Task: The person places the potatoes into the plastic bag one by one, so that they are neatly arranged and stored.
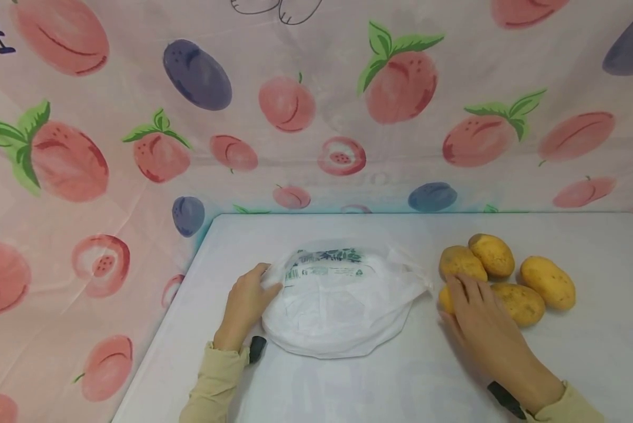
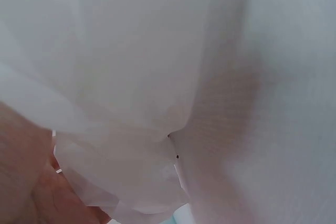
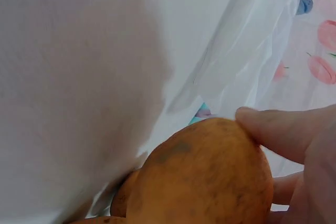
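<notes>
A white plastic bag (image 1: 337, 311) with green print lies puffed out on the table, its narrow twisted end pointing right. My left hand (image 1: 248, 302) holds the bag's left edge, thumb on top near the print; thin white plastic (image 2: 121, 171) hangs by its fingers in the left wrist view. To the right of the bag, my right hand (image 1: 480, 320) grips a yellow-brown potato (image 3: 205, 177), mostly covered by the hand in the head view. Around it are more potatoes: two behind (image 1: 492, 256), one beside the hand (image 1: 519, 304) and one farther right (image 1: 548, 283).
The white table (image 1: 359, 388) runs back to a hanging cloth (image 1: 306, 53) printed with peaches and plums, which also falls along the left side. A black strap (image 1: 507, 399) is at the right wrist, another (image 1: 257, 349) at the left.
</notes>
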